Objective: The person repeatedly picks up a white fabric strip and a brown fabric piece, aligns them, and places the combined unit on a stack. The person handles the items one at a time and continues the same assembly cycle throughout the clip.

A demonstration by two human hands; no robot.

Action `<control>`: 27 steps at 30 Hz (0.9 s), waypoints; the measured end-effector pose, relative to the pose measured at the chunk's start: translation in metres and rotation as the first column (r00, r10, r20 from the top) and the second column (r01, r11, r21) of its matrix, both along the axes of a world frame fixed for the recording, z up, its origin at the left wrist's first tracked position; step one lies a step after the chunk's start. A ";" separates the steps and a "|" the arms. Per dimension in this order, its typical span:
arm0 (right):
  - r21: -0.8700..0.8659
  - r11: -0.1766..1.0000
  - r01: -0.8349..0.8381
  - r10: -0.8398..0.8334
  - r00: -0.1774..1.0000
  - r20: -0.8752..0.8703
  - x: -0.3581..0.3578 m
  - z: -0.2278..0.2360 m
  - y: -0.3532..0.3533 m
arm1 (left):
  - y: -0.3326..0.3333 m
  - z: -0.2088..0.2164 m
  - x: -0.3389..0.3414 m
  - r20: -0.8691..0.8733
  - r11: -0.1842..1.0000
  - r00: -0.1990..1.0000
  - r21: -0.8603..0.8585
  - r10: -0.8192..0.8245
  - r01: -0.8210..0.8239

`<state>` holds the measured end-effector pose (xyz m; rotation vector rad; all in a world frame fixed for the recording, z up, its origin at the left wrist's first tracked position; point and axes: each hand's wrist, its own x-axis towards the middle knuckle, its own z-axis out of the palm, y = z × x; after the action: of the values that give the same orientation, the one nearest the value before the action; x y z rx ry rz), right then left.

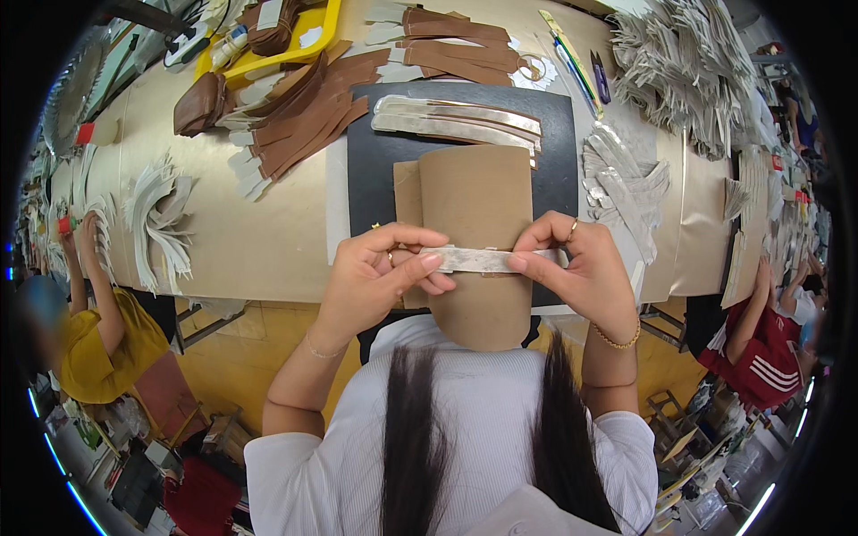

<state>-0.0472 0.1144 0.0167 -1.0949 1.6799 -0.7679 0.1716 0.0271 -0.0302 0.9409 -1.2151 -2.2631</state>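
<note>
A pale, whitish strip lies crosswise over a curved brown form in front of me. Near the strip's left end, my left hand pinches it between thumb and fingers. The right end is gripped between the thumb and forefinger of my right hand. A narrow brown edge shows under the strip, between the hands. Behind the form, several long strips with silvery-white faces and brown edges rest on a black mat. What touches the strip's underside is hidden.
Brown strips with pale ends spread at the back left, near a yellow tray. White strips are bunched farther left. At right are loose pale strips, a large pale bundle, and purple snips. People work on both sides.
</note>
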 end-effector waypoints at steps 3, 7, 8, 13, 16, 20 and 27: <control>0.012 1.000 -0.003 0.003 1.000 -0.004 0.000 0.000 0.001 | 0.001 -0.001 0.001 0.003 1.000 1.000 0.014 0.004 -0.004; 0.006 1.000 -0.005 0.005 1.000 0.015 -0.001 -0.003 0.003 | -0.002 -0.003 0.004 0.011 0.999 1.000 0.017 -0.027 0.027; 0.011 1.000 -0.010 0.009 1.000 0.011 -0.001 -0.004 0.003 | -0.003 -0.004 0.004 0.013 0.999 0.999 0.011 -0.044 0.044; -0.069 0.998 -0.012 0.011 1.000 -0.018 0.001 -0.006 0.003 | -0.003 -0.005 0.004 0.027 0.999 0.999 0.023 -0.037 0.037; 0.001 1.000 0.005 -0.005 1.000 -0.007 0.004 0.000 0.002 | -0.003 -0.011 0.003 0.008 0.999 0.999 0.007 -0.041 0.041; -0.084 0.996 0.043 -0.050 0.995 -0.084 0.008 -0.004 0.004 | -0.003 -0.017 0.000 -0.002 0.999 1.000 0.045 -0.007 0.007; -0.074 0.983 0.169 -0.164 0.984 0.074 0.001 -0.038 0.021 | 0.001 -0.028 0.001 -0.110 0.998 0.993 0.051 0.044 -0.038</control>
<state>-0.0463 0.1356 -0.0210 -0.9799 1.7107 -0.9760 0.1729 0.0276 -0.0581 0.8374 -1.0875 -2.2899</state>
